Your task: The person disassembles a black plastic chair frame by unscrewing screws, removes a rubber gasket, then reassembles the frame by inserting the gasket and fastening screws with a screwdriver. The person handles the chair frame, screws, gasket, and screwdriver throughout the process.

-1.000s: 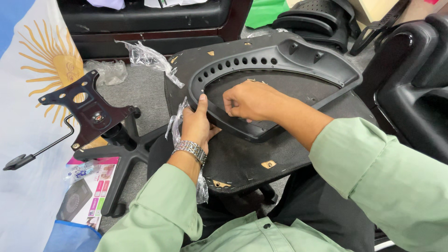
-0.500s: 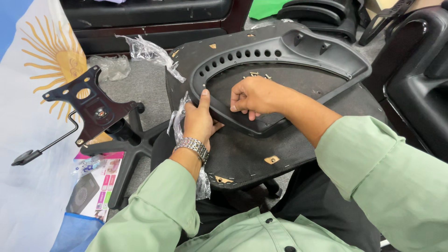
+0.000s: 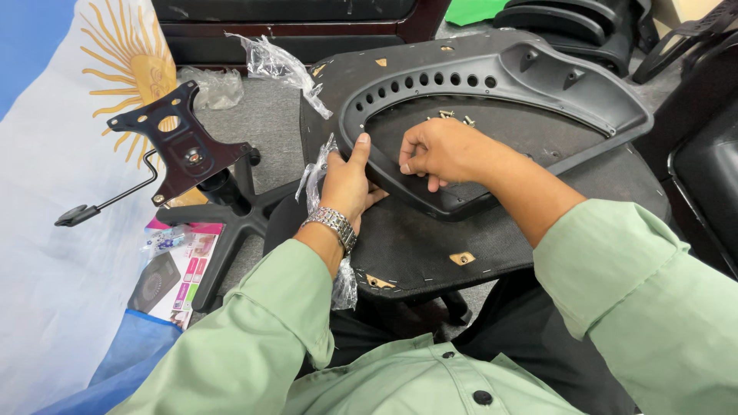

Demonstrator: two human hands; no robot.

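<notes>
The left hand [image 3: 347,180] grips the rim of the curved, perforated black plastic frame [image 3: 500,92], thumb over the edge. The right hand [image 3: 440,151] rests loosely curled inside it, near small metal screws [image 3: 453,117]. The frame lies on the fabric-covered seat base [image 3: 430,246].

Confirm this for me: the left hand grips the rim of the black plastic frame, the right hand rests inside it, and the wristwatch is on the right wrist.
Not quite. The head view shows the wristwatch on the left wrist, not the right. The rest stands: the left hand grips the rim of the black plastic frame, and the right hand rests inside it.
</notes>
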